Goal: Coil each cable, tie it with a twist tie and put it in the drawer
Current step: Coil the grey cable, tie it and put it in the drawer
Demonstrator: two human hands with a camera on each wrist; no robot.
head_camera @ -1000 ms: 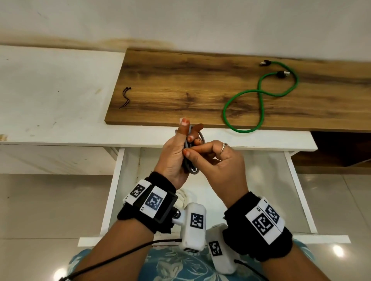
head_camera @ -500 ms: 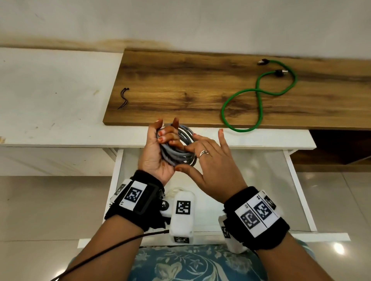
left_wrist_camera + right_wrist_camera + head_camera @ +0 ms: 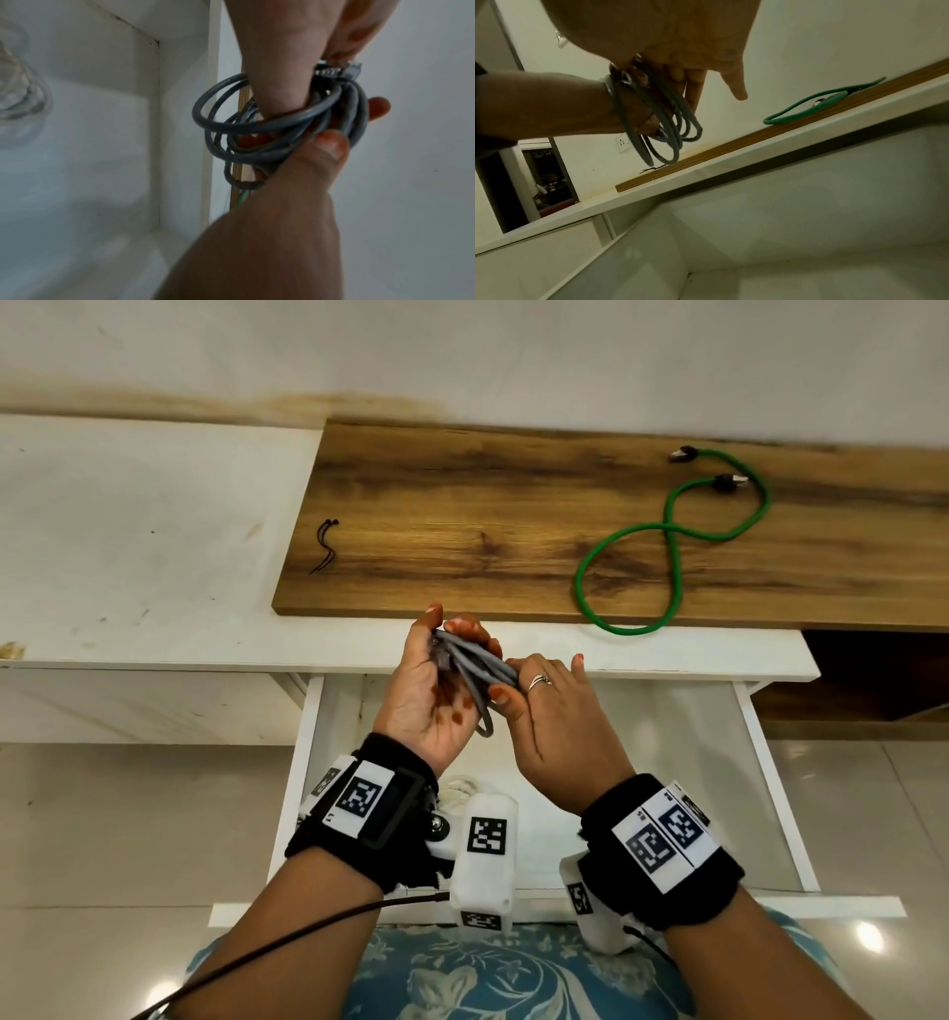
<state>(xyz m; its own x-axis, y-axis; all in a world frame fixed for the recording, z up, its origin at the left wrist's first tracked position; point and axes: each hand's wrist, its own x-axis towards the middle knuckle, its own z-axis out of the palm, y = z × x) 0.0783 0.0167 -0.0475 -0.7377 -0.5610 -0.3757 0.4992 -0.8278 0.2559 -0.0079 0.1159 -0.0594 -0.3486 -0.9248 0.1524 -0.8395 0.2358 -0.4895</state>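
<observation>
A grey cable coil (image 3: 475,667) hangs between both hands above the open white drawer (image 3: 761,762). My left hand (image 3: 449,642) curls its fingers and thumb round the coil's far end. My right hand (image 3: 518,683) grips the near-right side, thumb beneath. In the left wrist view the grey coil (image 3: 270,125) loops around a right-hand finger, with my left thumb (image 3: 331,146) pressing on it. The grey coil (image 3: 659,121) dangles in loose loops in the right wrist view. A black twist tie (image 3: 324,546) lies on the wooden board's left end. A green cable (image 3: 672,541) lies uncoiled at right.
The wooden board (image 3: 488,516) sits on a white counter (image 3: 144,531) against the wall. A white cable bundle (image 3: 456,794) lies in the drawer, mostly hidden by my left wrist. A tiled floor lies to the left and right of the drawer.
The coil has tipped from upright in my left hand to slanted between both hands. My right hand, spread open against it before, now grips it. Both hands moved slightly right.
</observation>
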